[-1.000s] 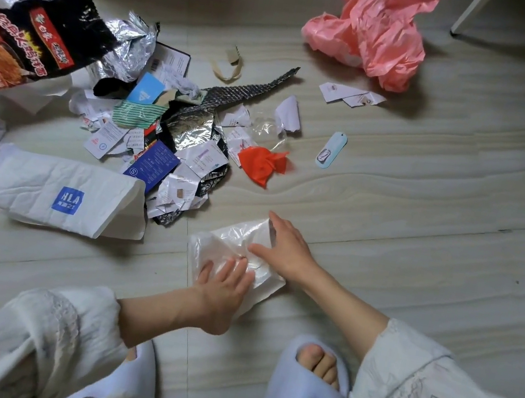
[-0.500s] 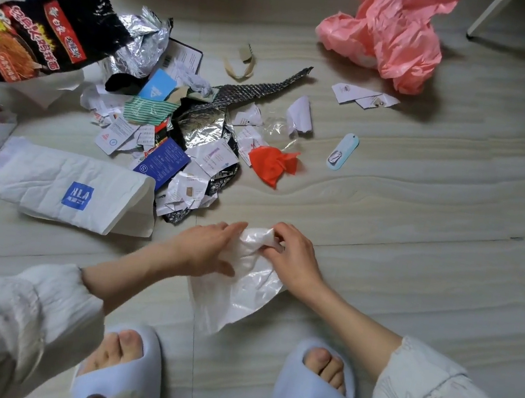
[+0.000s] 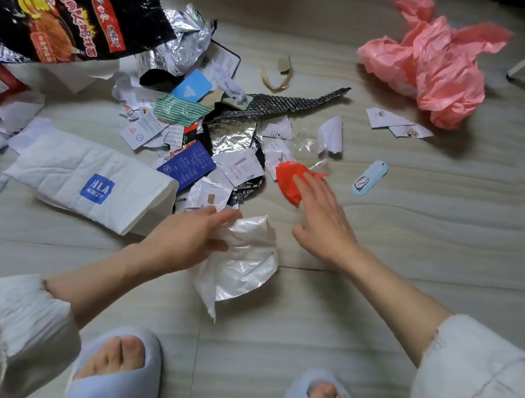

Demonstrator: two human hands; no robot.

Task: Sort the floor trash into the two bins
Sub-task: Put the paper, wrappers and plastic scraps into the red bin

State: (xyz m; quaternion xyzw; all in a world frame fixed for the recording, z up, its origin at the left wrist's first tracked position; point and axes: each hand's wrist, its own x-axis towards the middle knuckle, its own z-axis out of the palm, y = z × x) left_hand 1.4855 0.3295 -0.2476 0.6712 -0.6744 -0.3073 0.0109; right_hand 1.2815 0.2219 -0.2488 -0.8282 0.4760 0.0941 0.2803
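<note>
Pale wood-grain floor point(image 3: 423, 225): black noodle wrapper point(image 3: 62, 19), white HLA bag point(image 3: 90, 180), pink plastic bag point(image 3: 432, 67), orange scrap point(image 3: 287, 178), paper bits, foil.

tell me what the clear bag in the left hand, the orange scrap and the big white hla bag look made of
Clear bag, held by the left hand: thin glossy plastic film, translucent and sharply crinkled. Orange scrap, under the right hand fingers: probably thin plastic or rubbery film, smooth and bunched; hard to tell. White HLA bag: likely matte paper, with soft creases and no shine.

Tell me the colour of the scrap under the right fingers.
Orange-red scrap, clearest in the head view.
</note>
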